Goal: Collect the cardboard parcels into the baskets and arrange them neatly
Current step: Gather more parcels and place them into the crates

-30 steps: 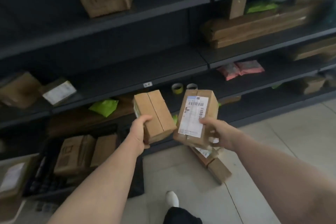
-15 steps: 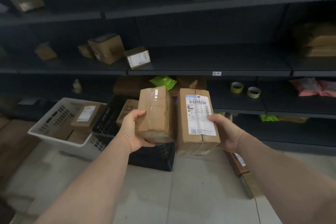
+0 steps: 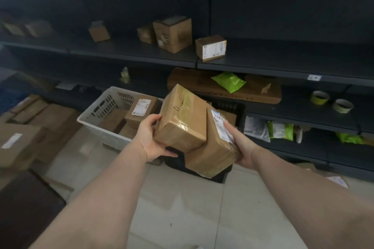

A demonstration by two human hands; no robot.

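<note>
Above the tiled floor (image 3: 182, 208), nearest to us, two bare forearms reach forward, each hand carrying one cardboard parcel. The left hand (image 3: 150, 139) grips the taped parcel (image 3: 182, 119) at its near lower corner, thumb on the side face and fingers curled beneath. The right hand (image 3: 240, 147) holds the labelled parcel (image 3: 214, 151) from its right side, thumb laid along the white label and fingers wrapped under the base. The two parcels touch, the taped one overlapping the left edge of the labelled one. Both are tilted and held over the black basket (image 3: 228, 105), which stands on the floor and is largely hidden behind them.

We judge the step in hand to be delivery of this pair to a basket. The next move calls for lowering each parcel in turn, levelled and squared to a basket wall, since the hands are crowded together.

Condition: both parcels are plain brown card. The taped one bears glossy, wrinkled tape along its seam and a small dent in its upper face. The labelled one is creased at its lower corner.

Just left of the black basket, the white basket (image 3: 101, 133) holds several parcels lying loosely, one label-up (image 3: 139, 109). Farther back, near the front edge of the middle shelf (image 3: 283, 68), we note more boxes (image 3: 174, 34) not yet collected.
</note>
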